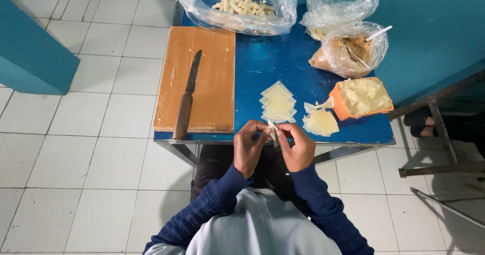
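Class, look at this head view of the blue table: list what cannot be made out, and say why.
- Small pale piece: mostly covered by fingers of left hand and right hand.
- Top plastic bag: cut off by the upper edge.
- Brown crumbs bag: contents blurred by crinkled plastic.

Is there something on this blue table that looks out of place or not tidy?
Only small things. The knife lies on the wooden cutting board with its handle end past the table's front edge. The orange tub of pale filling sits askew near the right edge. Nothing looks spilled or damaged.
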Available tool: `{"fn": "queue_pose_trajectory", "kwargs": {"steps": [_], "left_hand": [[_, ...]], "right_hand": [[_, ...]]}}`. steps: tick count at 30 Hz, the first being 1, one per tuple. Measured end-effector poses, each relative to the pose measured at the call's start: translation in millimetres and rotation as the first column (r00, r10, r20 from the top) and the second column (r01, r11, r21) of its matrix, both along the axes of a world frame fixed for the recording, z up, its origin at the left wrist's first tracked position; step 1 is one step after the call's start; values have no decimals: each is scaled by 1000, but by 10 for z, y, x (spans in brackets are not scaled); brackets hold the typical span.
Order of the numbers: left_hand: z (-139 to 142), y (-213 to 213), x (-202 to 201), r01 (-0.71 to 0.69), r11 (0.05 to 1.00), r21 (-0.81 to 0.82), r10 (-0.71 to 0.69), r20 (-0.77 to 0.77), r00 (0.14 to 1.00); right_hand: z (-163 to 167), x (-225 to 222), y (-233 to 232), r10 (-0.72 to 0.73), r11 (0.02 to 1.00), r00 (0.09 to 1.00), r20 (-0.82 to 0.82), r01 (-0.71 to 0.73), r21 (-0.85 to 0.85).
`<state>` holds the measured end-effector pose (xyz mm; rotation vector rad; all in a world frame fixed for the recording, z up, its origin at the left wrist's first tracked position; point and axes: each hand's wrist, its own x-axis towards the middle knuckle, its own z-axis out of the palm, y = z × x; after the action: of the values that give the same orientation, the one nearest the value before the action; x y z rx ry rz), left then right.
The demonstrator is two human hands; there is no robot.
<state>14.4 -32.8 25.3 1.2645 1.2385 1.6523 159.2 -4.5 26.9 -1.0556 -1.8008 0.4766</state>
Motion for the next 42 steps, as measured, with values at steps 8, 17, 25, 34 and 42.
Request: {"fn": "queue_pose_trajectory", "kwargs": {"steps": [8, 17, 25, 34, 42], "left_hand": [[-235, 51, 41, 167, 985, -48, -126, 468, 875], [-458, 95, 68, 139, 990, 36, -137, 526, 839], [-420, 79, -71, 41, 998, 42, -58, 633, 772], [-171, -47, -275, -147, 984, 96, 102, 366, 925], [-99, -47, -323, -171, 983, 61, 141, 329, 934]], "right_hand": [[-439, 154, 274, 18, 727, 748, -664, -466, -505], [-750, 123, 217, 77, 774, 646, -760, -519, -363], [-631, 622, 545, -252, 766, 487, -836, -427, -480], [-235, 86, 403, -91, 944, 958, 274, -5, 331], [-170, -32, 234, -70, 938, 945, 321, -48, 344]]}}
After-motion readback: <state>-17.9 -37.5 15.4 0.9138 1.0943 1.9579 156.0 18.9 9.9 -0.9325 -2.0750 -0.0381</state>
